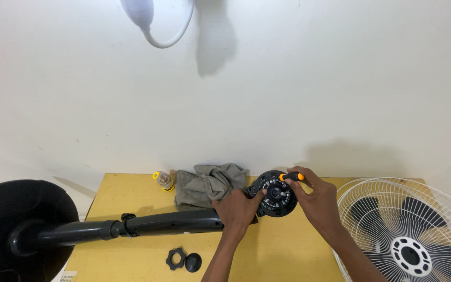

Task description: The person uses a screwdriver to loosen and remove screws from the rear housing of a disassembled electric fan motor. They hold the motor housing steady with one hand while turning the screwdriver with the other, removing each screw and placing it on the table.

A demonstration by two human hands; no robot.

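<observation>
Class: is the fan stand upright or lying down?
Lying down: the black stand pole stretches flat across the yellow table, its round base tipped sideways.

hands [277, 206] on fan motor [274, 194] w/ screwdriver [292, 177]

Black round motor housing [275, 194], centre; orange-and-black screwdriver [292, 177] at its 1 o'clock. Grey cloth [207, 184] at 9 o'clock. Black stand pole [157, 223], black base [16, 230]. White wire grille [392, 209], black blades, at 4 o'clock. Yellow table [288, 256].

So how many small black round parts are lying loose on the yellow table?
2: a lobed black nut and a round black cap touching it, by the table's front edge, below the fan pole. Others may be hidden.
</observation>
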